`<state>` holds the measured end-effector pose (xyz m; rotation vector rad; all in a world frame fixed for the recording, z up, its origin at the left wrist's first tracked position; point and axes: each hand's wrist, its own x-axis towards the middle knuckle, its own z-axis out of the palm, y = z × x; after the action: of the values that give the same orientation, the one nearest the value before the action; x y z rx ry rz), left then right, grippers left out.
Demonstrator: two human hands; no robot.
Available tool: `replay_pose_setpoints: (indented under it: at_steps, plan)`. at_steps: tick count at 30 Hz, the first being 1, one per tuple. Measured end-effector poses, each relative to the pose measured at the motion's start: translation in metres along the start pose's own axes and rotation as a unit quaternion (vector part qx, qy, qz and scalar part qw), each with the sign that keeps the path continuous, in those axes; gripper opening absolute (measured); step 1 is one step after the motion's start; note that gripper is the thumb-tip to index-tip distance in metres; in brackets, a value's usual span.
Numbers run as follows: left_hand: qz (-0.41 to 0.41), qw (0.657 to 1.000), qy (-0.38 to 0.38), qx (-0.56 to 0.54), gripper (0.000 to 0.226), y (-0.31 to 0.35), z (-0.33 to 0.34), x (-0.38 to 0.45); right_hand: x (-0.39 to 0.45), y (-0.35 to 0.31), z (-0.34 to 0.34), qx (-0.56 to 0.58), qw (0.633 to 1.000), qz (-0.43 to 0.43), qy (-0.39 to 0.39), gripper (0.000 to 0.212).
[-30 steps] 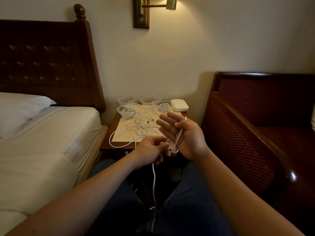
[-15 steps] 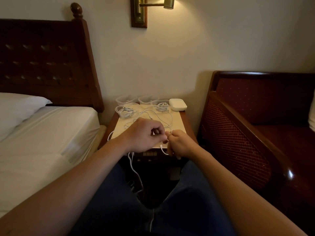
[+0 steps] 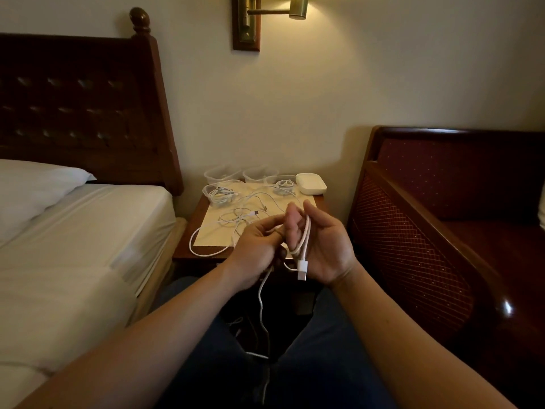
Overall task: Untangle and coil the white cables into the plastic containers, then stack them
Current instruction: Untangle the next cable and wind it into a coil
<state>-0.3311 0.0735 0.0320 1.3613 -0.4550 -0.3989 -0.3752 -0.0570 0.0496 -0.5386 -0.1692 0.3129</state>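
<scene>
The right hand (image 3: 324,246) is held palm-in with a white cable (image 3: 303,243) looped around its fingers, plug end hanging by the wrist, while the left hand (image 3: 256,246) pinches the same cable, whose tail drops between the knees. More loose cables (image 3: 244,215) sprawl mid-nightstand (image 3: 188,255). Along its back edge stand clear plastic containers (image 3: 222,175), two seemingly holding coils, and a white lidded box (image 3: 311,183) at the back right corner.

Your small wooden nightstand (image 3: 193,228) stood between the white-sheeted bed (image 3: 73,246) on the left and the dark red upholstered settee (image 3: 442,202) on the right; clear plastic containers (image 3: 219,175) lined its back edge; loose white cables (image 3: 244,215) lay before them; your hands (image 3: 324,249) hovered nearer you, a looped white cable (image 3: 303,240) between them.
</scene>
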Motion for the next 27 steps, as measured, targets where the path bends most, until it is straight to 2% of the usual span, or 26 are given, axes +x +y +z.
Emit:
replay_pose_setpoints:
  at_steps: [2,5,7,8,9,11,13,14,15,16,18,20,22,23,25,27]
  plan:
    - [-0.03,0.997,-0.01,0.072,0.026,0.0,0.003,-0.005,-0.001,-0.004,0.001,-0.069,0.993,-0.056,0.074,0.044]
    - [-0.056,0.981,-0.087,0.164,0.019,-0.005,0.0,-0.01,0.002,-0.013,-0.002,-0.129,0.971,-0.147,0.137,0.048]
    - [-0.047,0.967,-0.115,0.221,0.018,-0.006,-0.004,-0.01,0.004,-0.019,-0.012,-0.224,0.94,-0.18,0.183,0.045]
    - [-0.04,0.958,-0.121,0.256,0.018,-0.005,-0.006,-0.009,0.005,-0.019,-0.016,-0.317,0.907,-0.18,0.212,0.04]
    - [-0.033,0.946,-0.132,0.293,0.018,-0.002,-0.009,-0.008,0.004,-0.016,-0.02,-0.423,0.857,-0.174,0.238,0.034]
    - [-0.022,0.916,-0.165,0.366,0.019,0.007,-0.013,-0.007,0.001,-0.01,-0.023,-0.621,0.719,-0.169,0.262,0.023]
    - [0.009,0.89,-0.177,0.421,0.015,0.016,-0.018,-0.004,-0.001,-0.009,-0.021,-0.773,0.567,-0.144,0.245,0.024]
    - [0.043,0.878,-0.165,0.447,0.012,0.019,-0.021,-0.001,-0.001,-0.011,-0.02,-0.816,0.52,-0.102,0.233,0.024]
    - [0.082,0.87,-0.141,0.465,0.01,0.022,-0.025,0.002,-0.001,-0.014,-0.02,-0.828,0.509,-0.053,0.229,0.023]
    - [0.113,0.867,-0.114,0.472,0.007,0.025,-0.029,0.005,-0.001,-0.013,-0.019,-0.811,0.538,-0.007,0.23,0.024]
    - [0.146,0.875,-0.079,0.455,0.006,0.027,-0.034,0.01,-0.004,-0.008,-0.018,-0.723,0.643,0.059,0.245,0.046]
    - [0.164,0.894,-0.048,0.415,0.008,0.024,-0.037,0.014,-0.007,-0.002,-0.019,-0.604,0.757,0.088,0.233,0.065]
    - [0.176,0.91,-0.018,0.374,0.01,0.018,-0.037,0.017,-0.007,0.003,-0.021,-0.395,0.897,0.115,0.161,0.069]
    - [0.173,0.921,-0.009,0.348,0.008,0.014,-0.037,0.019,-0.007,0.003,-0.02,-0.279,0.946,0.122,0.11,0.069]
    - [0.143,0.955,0.008,0.258,0.004,0.008,-0.031,0.017,-0.003,0.003,-0.017,-0.127,0.986,0.105,0.028,0.063]
    - [0.086,0.988,0.028,0.125,0.012,0.004,-0.021,0.01,-0.001,0.004,-0.008,-0.07,0.996,0.057,-0.001,0.051]
